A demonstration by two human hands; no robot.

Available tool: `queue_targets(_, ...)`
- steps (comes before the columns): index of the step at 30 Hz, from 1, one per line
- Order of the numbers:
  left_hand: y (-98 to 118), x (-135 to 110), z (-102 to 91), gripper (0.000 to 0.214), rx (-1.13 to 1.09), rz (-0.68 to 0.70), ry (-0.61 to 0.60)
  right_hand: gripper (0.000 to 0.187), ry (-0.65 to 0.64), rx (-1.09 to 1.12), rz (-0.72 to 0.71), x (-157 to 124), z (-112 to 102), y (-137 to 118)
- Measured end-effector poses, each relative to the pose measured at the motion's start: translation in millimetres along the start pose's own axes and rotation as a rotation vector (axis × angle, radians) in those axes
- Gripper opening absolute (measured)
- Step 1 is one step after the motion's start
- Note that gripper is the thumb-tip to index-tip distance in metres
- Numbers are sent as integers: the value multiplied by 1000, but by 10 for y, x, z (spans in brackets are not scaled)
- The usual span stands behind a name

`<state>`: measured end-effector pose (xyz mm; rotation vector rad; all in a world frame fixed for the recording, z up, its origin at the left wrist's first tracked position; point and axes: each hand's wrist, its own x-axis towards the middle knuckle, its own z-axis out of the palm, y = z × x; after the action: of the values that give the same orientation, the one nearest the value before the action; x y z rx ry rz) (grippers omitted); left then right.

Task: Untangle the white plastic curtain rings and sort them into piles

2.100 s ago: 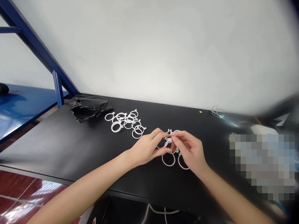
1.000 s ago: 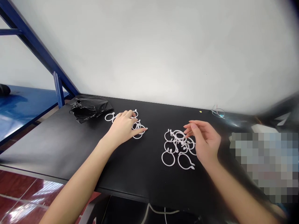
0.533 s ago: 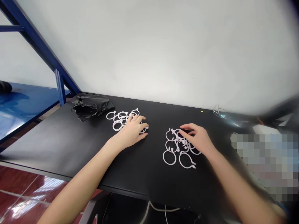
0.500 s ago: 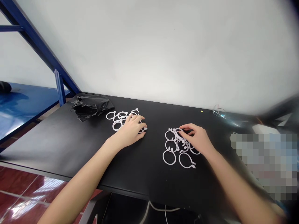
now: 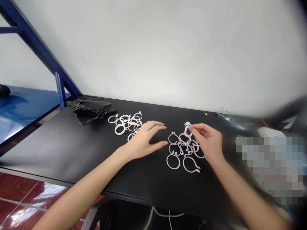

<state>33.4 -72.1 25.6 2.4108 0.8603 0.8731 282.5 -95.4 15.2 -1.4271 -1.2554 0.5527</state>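
Note:
Between the thumb and fingers of my right hand point(image 5: 209, 140) is a white plastic ring point(image 5: 187, 128) with small tabs at its opening, raised above the right-hand pile of rings point(image 5: 173, 161). Several like rings overlap in that pile on the black table. My left hand point(image 5: 147, 139) is open, fingers and thumb apart and pointing right, with nothing between them. It hovers at the right side of a second pile of white rings point(image 5: 120, 129) and hides part of it.
A crumpled black plastic bag point(image 5: 94, 110) lies at the table's back left. Thin clear wire point(image 5: 224, 115) and a small yellow bit point(image 5: 206, 114) lie near the wall. Blue metal framing point(image 5: 61, 91) stands on the left. A blurred pale area point(image 5: 271, 169) fills the right.
My left hand has moved right, off the left pile, and its fingers have spread. My right hand has lifted one ring up from the right pile.

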Motion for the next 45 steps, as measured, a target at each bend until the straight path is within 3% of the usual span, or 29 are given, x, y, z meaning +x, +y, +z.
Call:
queue_targets(3,170,-1,165,55,-337,-8,-45,20,43,77,-127,-210,151,-130)
queue_targets(9,263,-16,277,38,-926,-194,-148,11,-166,0,-278,-491,273,-244)
queue_targets(13,222,-10,198,41,-924,-252,-155,11,-207,71,-243,-432,188,-258)
queue_targets(19,206,10,119,41,-840,-264,-203,8,-457,309,-70,-375,155,-319)
queue_targets(27,173,7,112,37,-896,-264,-291,15,-466,380,-60,-437,215,-279)
queue_targets(30,141,19,46,41,-770,-237,-269,6,-490,385,-34,-415,212,-252)
queue_targets(34,-44,2,-272,37,-180,-232,-150,27,-432,451,41,-344,177,-241)
queue_targets(37,-267,-71,-554,41,124,-360,-208,22,-370,452,41,-315,147,-236)
queue_targets(40,-448,-156,-702,43,290,-450,-234,16,-344,431,21,-319,126,-224)
queue_targets(45,-546,-217,-742,46,389,-483,-266,13,-279,413,-9,-293,88,-219)
